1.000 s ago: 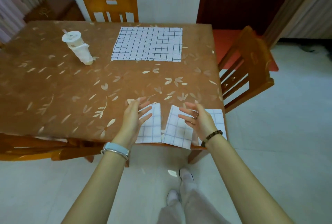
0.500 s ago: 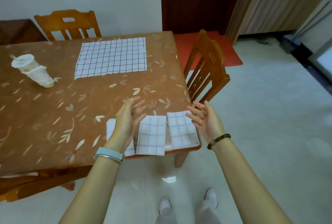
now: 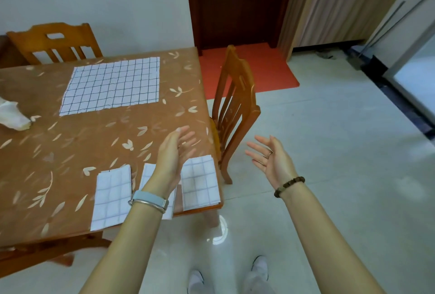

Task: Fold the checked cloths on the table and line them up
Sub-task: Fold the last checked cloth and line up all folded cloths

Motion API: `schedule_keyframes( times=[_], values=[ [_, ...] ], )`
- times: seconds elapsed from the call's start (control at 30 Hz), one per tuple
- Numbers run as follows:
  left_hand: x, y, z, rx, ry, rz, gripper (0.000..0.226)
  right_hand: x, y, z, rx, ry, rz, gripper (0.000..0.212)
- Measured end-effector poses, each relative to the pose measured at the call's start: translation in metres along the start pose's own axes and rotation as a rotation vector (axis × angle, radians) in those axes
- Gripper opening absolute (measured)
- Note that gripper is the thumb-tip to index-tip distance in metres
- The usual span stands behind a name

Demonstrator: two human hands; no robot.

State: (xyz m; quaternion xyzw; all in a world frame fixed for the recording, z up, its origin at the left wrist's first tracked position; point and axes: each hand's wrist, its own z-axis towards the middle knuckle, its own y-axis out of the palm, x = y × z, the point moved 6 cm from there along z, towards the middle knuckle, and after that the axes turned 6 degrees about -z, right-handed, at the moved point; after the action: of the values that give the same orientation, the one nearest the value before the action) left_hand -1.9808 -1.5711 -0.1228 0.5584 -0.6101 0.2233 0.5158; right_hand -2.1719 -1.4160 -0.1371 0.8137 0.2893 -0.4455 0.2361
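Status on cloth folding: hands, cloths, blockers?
Left hand and right hand open, empty. Three folded cloths in row at near edge; large cloth flat, unfolded, far side. Nothing lies on it.

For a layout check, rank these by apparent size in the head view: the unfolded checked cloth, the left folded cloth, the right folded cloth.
1. The unfolded checked cloth, plainly largest though farthest away.
2 and 3. The left folded cloth and the right folded cloth look about alike; no ranking.
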Motion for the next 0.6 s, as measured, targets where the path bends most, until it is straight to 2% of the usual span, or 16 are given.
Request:
schedule_keyframes(
  times=[0.6],
  values=[
    [-0.037, 0.169, 0.019, -0.097, 0.008, 0.026, 0.031, -0.056, -0.152, 0.046, 0.014, -0.042, 0.08, 0.044]
  ],
)
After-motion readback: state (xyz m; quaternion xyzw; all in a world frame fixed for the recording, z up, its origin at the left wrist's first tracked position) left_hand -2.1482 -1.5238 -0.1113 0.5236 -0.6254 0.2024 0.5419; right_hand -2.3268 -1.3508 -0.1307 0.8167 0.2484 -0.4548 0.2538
